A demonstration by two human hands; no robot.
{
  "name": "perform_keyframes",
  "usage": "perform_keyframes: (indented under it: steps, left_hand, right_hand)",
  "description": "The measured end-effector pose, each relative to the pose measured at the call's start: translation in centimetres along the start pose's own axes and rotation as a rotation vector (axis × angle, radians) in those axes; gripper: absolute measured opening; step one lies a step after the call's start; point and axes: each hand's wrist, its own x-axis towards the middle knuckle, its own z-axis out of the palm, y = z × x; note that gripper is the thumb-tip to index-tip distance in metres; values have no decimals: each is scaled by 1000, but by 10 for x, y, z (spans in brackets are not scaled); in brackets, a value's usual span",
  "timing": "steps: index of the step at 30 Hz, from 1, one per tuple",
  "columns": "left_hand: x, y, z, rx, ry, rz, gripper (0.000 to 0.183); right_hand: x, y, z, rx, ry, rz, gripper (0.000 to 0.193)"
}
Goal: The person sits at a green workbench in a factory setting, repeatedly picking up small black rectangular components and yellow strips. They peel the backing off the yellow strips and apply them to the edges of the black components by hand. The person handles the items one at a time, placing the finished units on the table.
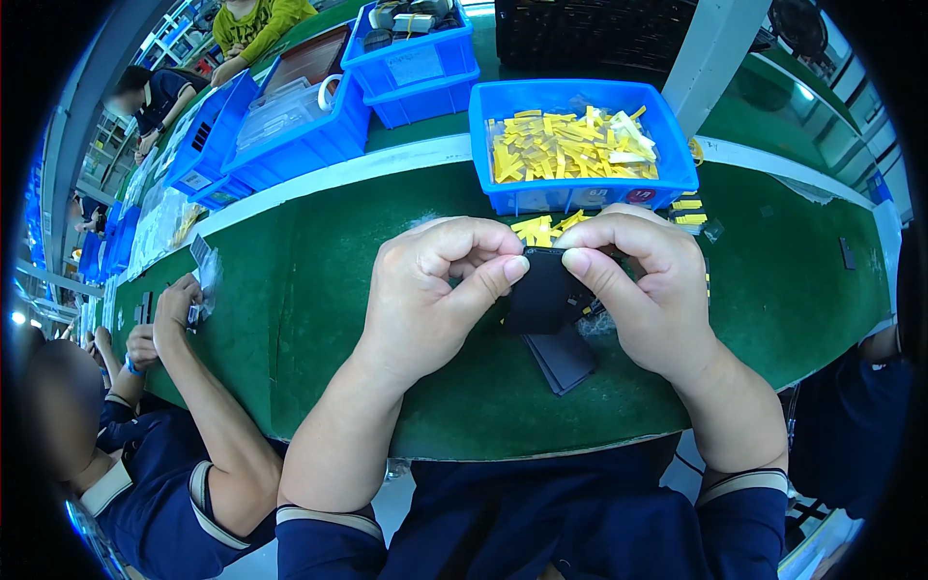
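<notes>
Between my two hands is a flat black rectangular piece (541, 295), held up over the green table by its far edge. My left hand (435, 285) pinches its left corner between thumb and fingers. On the opposite corner, my right hand (643, 280) does the same. Beneath it, several dark flat rectangular pieces (561, 360) lie fanned on the table. Just beyond my fingertips are loose yellow strips (541, 229). A crumpled clear plastic film and small dark parts show partly behind the black piece; my hands hide the rest.
A blue bin (580, 199) full of yellow strips stands straight ahead. More blue bins (300, 130) line the far left edge. A co-worker's hands (174, 314) work at the left on the same green table (329, 290). A white post (715, 63) rises behind the bin.
</notes>
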Motion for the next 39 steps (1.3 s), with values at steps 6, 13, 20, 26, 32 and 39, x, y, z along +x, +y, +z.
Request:
perform_keyframes:
  steps: [6,13,20,26,32,39]
  left_hand:
    - [-1,-1,3,-242,-4,-126,9]
    - [2,-1,3,-299,-35,-212,12]
    - [1,0,4,-184,-41,-217,13]
    - [2,2,5,-218,-19,-222,12]
    - [1,1,3,-86,-20,-186,11]
    - [7,-6,-16,-203,20,-270,12]
  right_hand:
    - [-1,1,3,167,20,189,8]
    - [-1,5,4,259,145,244,8]
    - [2,8,-1,282,164,274,10]
    - [1,9,0,220,134,223,9]
    - [0,4,5,105,63,159,8]
    - [-1,10,10,256,-1,277,16]
